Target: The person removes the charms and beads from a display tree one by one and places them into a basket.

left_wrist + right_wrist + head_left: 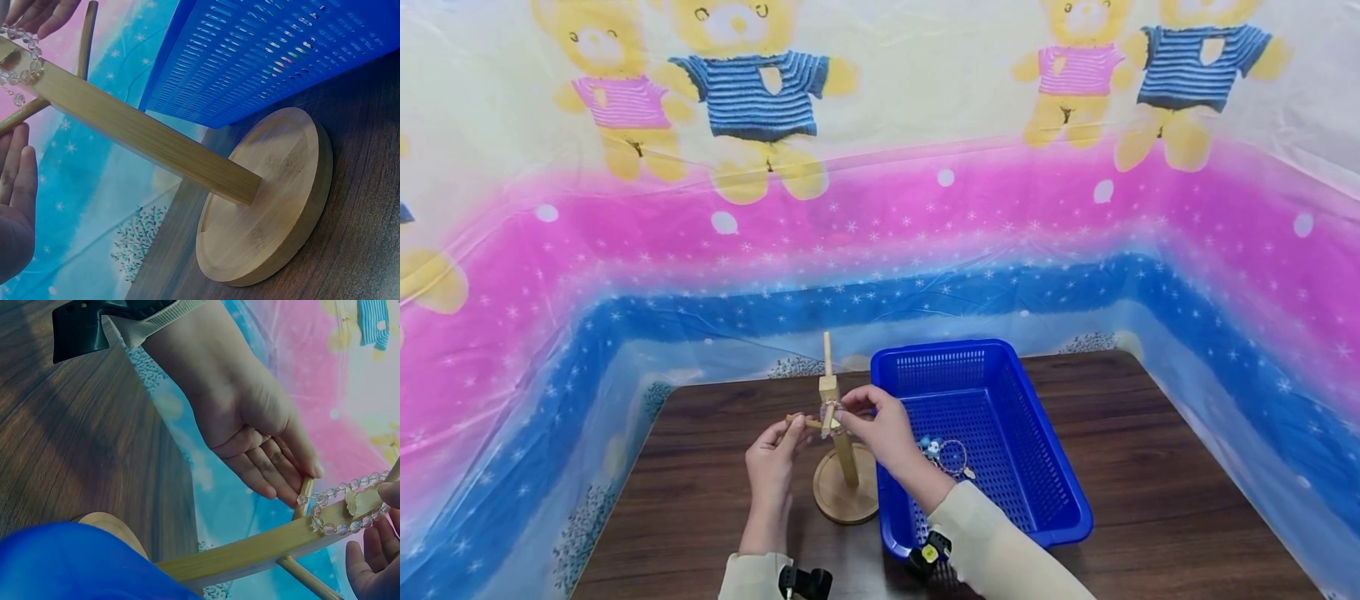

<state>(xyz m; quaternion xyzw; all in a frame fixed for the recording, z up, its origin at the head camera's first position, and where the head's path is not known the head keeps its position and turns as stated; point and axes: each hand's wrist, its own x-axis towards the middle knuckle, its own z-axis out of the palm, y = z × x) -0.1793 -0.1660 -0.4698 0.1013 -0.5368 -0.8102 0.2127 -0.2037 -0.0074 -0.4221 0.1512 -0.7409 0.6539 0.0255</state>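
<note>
A wooden stand (844, 454) with side pegs rises from a round base (269, 200). My left hand (771, 454) pinches one of its side pegs (303, 497) between thumb and fingertips. Around another peg at the upper post loops a bracelet of clear pinkish beads (317, 512), bearing a small leaf-shaped charm (351, 503). My right hand (880, 429) pinches this bracelet at its far side, thumb above and fingers below, as the right wrist view shows. In the left wrist view the bracelet's outer part is cut off by the frame edge.
A blue plastic basket (1052, 454) stands right of the stand, close to its base. Inside lie a beaded bracelet (953, 457) and a blue-and-white charm piece (931, 446). The dark wooden table (1157, 467) ends at a printed cloth backdrop (880, 287).
</note>
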